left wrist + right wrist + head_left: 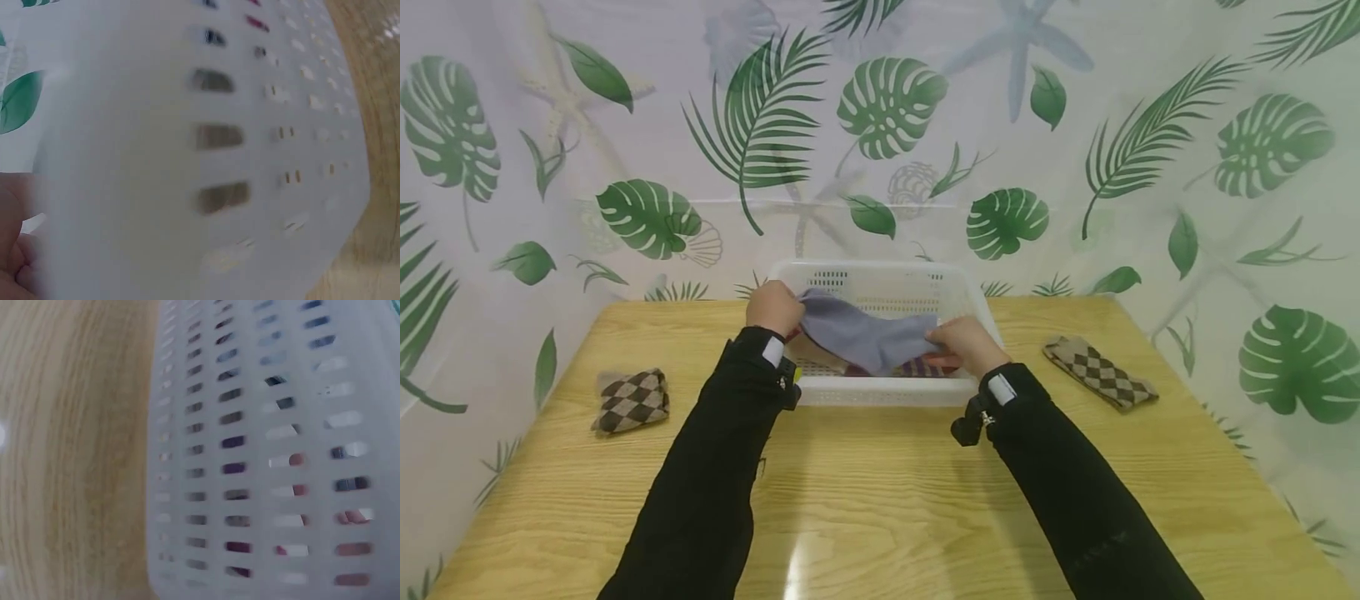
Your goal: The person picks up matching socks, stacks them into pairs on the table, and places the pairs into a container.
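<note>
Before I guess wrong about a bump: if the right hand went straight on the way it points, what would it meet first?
Probably the white basket's far wall; the right hand points there, though depth is unclear.

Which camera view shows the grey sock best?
The head view: the grey sock is stretched between the left hand and right hand over the white basket. Both wrist views show only the blurred basket wall, not the sock itself.

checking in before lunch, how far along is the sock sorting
Early on. Done: one folded argyle bundle on the table's left, and a flat argyle sock on its right. In hand: left hand and right hand hold a grey sock over the white basket. Left: red striped fabric still in the basket.
</note>
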{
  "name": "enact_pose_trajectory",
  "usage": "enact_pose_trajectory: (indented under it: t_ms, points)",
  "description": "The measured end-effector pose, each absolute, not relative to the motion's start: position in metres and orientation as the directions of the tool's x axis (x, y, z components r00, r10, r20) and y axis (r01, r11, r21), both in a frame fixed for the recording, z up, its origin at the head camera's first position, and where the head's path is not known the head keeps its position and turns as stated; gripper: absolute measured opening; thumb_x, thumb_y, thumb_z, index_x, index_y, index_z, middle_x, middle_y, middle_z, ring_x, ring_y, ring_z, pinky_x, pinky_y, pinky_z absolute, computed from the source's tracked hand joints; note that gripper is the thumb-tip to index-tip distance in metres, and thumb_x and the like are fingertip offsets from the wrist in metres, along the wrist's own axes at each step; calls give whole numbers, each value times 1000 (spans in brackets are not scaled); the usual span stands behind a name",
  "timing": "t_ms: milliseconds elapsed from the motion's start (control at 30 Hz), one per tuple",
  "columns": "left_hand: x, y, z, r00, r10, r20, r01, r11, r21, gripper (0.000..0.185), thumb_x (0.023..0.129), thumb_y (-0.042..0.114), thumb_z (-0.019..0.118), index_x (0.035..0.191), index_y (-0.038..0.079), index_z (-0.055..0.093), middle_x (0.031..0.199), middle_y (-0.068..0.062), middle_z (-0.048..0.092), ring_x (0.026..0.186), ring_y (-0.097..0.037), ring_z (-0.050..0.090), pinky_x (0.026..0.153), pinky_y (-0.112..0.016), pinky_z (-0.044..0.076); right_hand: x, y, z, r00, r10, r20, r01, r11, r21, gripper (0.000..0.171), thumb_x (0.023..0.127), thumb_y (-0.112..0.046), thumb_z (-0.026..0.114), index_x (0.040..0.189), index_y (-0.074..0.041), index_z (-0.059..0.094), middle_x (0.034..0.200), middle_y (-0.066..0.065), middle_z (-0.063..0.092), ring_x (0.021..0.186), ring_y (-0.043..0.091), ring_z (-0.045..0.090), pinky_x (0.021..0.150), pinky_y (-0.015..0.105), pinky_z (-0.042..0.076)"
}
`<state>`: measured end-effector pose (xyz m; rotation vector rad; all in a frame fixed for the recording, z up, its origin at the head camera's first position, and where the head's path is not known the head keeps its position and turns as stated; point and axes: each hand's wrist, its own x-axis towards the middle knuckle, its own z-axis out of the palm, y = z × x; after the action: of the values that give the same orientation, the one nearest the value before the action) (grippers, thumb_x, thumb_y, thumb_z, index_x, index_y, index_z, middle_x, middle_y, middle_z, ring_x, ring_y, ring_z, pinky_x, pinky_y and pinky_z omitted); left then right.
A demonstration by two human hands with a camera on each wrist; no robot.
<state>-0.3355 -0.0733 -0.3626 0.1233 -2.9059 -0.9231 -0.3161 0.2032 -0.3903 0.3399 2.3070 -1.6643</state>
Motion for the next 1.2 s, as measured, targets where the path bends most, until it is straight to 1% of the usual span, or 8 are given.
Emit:
enact_pose_trajectory:
  t_ms: [300, 433, 500, 633, 733, 833, 1033, 1200]
  points:
    - [-339, -67, -380, -996, -75, 45, -44, 881, 472, 14, 86, 6, 60, 73, 2, 60, 81, -14, 67, 73, -27, 60, 67, -40, 51, -322, 203, -402, -946, 88, -311, 313, 489, -814, 27, 94, -5, 58, 115, 12, 57, 105, 19, 58, 77, 28, 71, 75, 36, 58]
    - [-340, -62, -382, -1000, -8, -6, -10, 910, 415, 16, 86, 8, 60, 95, -4, 65, 97, -20, 69, 82, -30, 63, 73, -42, 53, -323, 200, -402, -967, 91, -238, 231, 706, -669, 11, 92, -5, 56, 88, 5, 59, 81, 12, 58, 60, 19, 63, 59, 29, 55]
    - [-337, -56, -383, -999, 27, -39, 10, 924, 383, 22, 85, 9, 61, 101, -5, 64, 100, -21, 67, 85, -31, 62, 76, -43, 53, -321, 197, -402, -983, 68, -171, 152, 824, -546, 9, 91, -6, 55, 85, 1, 56, 77, 10, 56, 62, 18, 58, 58, 29, 50]
    - [-325, -37, -384, -983, 148, -105, 113, 952, 284, 40, 86, 20, 66, 119, -2, 61, 118, -22, 60, 106, -37, 57, 88, -50, 49, -317, 188, -399, -994, -80, -70, -49, 930, -365, 25, 92, -9, 53, 111, 4, 61, 104, 18, 64, 92, 30, 61, 80, 40, 50]
    - [-315, -24, -386, -937, 294, -189, 253, 943, 215, 55, 88, 34, 68, 135, 7, 56, 137, -23, 49, 125, -44, 44, 96, -60, 41, -316, 182, -400, -961, -265, -72, -228, 915, -333, 39, 95, -14, 55, 130, 2, 56, 131, 21, 57, 121, 35, 54, 100, 48, 43]
    - [-311, -21, -391, -877, 379, -296, 331, 922, 201, 61, 90, 41, 65, 144, 18, 48, 149, -19, 38, 136, -44, 31, 102, -63, 33, -315, 180, -403, -902, -404, -152, -337, 879, -338, 43, 96, -19, 58, 136, -3, 55, 141, 20, 50, 132, 36, 44, 108, 53, 34]
    - [-313, -28, -396, -774, 351, -527, 226, 930, 288, 64, 93, 38, 54, 152, 31, 32, 157, -6, 30, 141, -30, 29, 110, -49, 29, -317, 182, -408, -834, -456, -310, -366, 879, -307, 45, 97, -23, 58, 137, -3, 54, 147, 25, 40, 136, 39, 38, 111, 48, 31]
    - [-310, -29, -387, -731, 365, -577, 215, 925, 314, 63, 95, 38, 47, 154, 32, 25, 160, -8, 22, 143, -27, 25, 112, -47, 27, -321, 181, -406, -809, -379, -450, -274, 919, -282, 51, 100, -30, 53, 146, -12, 44, 158, 23, 18, 145, 39, 13, 116, 53, 16]
